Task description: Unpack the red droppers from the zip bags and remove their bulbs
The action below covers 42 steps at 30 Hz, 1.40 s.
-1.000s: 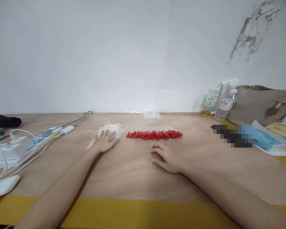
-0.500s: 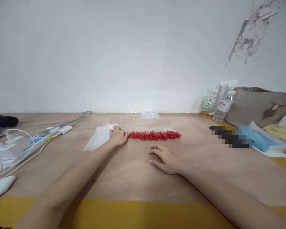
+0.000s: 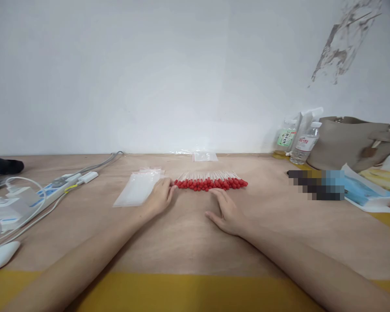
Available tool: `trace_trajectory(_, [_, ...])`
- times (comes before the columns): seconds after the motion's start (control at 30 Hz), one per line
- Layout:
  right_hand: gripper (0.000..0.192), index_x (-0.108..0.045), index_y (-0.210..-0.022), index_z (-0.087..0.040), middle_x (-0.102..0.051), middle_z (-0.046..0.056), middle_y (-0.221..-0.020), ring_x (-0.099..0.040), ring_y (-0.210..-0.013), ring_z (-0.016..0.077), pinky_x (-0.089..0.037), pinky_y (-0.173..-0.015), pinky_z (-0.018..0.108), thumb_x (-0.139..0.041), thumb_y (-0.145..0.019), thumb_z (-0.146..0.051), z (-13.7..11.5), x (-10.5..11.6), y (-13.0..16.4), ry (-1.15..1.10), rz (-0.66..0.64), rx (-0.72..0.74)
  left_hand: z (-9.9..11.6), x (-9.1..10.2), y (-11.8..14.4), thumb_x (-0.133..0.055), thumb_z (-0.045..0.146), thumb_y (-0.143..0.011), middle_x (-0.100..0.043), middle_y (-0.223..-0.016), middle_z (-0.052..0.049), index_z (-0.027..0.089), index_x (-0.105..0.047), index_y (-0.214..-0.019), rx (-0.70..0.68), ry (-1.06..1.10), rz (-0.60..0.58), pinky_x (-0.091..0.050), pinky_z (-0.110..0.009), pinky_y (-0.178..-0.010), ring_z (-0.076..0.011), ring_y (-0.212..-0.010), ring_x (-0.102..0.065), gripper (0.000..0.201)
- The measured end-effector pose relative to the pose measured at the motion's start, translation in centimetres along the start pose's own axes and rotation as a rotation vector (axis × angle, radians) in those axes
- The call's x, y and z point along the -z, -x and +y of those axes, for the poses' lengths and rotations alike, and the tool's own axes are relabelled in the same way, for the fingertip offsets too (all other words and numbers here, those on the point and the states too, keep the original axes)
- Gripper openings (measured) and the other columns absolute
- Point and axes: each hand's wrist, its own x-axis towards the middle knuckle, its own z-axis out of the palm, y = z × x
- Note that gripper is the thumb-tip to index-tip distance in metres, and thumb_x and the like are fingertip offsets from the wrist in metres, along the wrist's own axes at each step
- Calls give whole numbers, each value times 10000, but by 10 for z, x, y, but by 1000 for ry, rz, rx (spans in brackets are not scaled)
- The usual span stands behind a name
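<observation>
On a wide plywood bench (image 3: 182,242) edged with a yellow strip and backed by a white wall (image 3: 149,65), a person's two bare forearms are reaching forward toward a row of red-tipped swabs (image 3: 211,182). The beige bag (image 3: 351,141) is sitting at the far right against the wall, with two plastic bottles (image 3: 297,138) standing just beside it. A white power strip (image 3: 56,190) with trailing cables is lying at the left. A stack of clear zip bags (image 3: 138,190) is lying flat just left of the swabs, and another small clear bag (image 3: 204,156) is resting by the wall behind them.

The swabs are lying side by side in one tight band across the middle of the bench, thin pale sticks pointing toward the wall and glossy red tips lined up toward the person.

The left hand (image 3: 160,197) is resting palm-down between the bags and the row, its grip open and holding nothing, fingertips at the left end of the red tips; actual contact cannot be told. The right hand (image 3: 225,212) is lying flat with fingers spread, its grip likewise wide and empty, fingertips just short of the middle of the row.
</observation>
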Motion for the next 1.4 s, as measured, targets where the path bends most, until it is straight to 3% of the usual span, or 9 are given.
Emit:
trace_trajectory(0.1, [642, -206, -1327, -176, -312, 143, -1323, -293, -1224, 258, -305, -989, 456, -502, -786, -357, -1, -3, -1, 107, 131, 8, 14, -4, 16, -333, 296, -876, -550, -860, -52, 193, -455, -894, -117, 139, -90, -411, -297, -718, -182, -809, -532, 161])
trace_trajectory(0.23, [576, -303, -1300, -183, -384, 129, -1286, -338, -1187, 262, -310, -967, 442, -491, -798, -395, 1, -3, -7, 200, 51, 85, 25, -14, 24, -349, 306, -882, -549, -777, -26, 207, -459, -856, -154, 187, -117, -412, -284, -645, -164, -709, -534, 150])
trace_trajectory(0.4, [382, -490, -1130, -165, -541, 109, -1052, -473, -976, 226, -360, -829, 380, -456, -830, -399, 9, -8, -24, 224, 42, 47, 24, -20, 24, -384, 324, -876, -542, -769, -21, 191, -461, -838, -240, 199, -70, -415, -264, -619, -142, -677, -517, 158])
trace_trajectory(0.67, [263, -599, -951, -215, -614, 33, -854, -490, -795, 149, -293, -717, 306, -398, -878, -369, 14, -14, -30, 218, -78, 100, 22, -25, 22, -421, 262, -865, -542, -780, -18, 188, -476, -879, -333, 248, 67, -448, -264, -653, -134, -706, -530, 93])
trace_trajectory(0.87, [273, -615, -853, -191, -611, 45, -821, -476, -771, 148, -295, -711, 299, -381, -888, -329, 15, -15, -29, 205, -50, 94, 33, -28, 11, -484, 328, -835, -508, -1138, -85, 196, -493, -1116, -395, 177, 58, -374, -378, -921, -212, -1070, -457, 311])
trace_trajectory(0.93, [275, -613, -882, -194, -605, 48, -827, -484, -772, 146, -303, -711, 293, -372, -891, -327, 18, -17, -28, 191, -48, 102, 37, -31, 6, -473, 351, -843, -518, -1137, -69, 212, -562, -1043, -430, 140, 41, -354, -385, -931, -212, -1072, -449, 259])
trace_trajectory(1.1, [276, -604, -944, -206, -606, 42, -847, -505, -758, 129, -312, -697, 271, -354, -900, -315, 21, -19, -27, 171, -54, 108, 43, -36, -1, -386, 329, -889, -599, -889, -45, 180, -606, -859, -436, 73, 8, -375, -342, -817, -176, -892, -493, 267])
trace_trajectory(1.4, [296, -610, -766, -154, -562, 26, -662, -468, -629, 106, -268, -627, 259, -356, -892, -237, 20, -16, -27, 230, -56, 224, 48, -25, 1, -310, 317, -905, -556, -823, -43, 160, -557, -750, -468, -83, -60, -314, -346, -787, -171, -824, -450, 331])
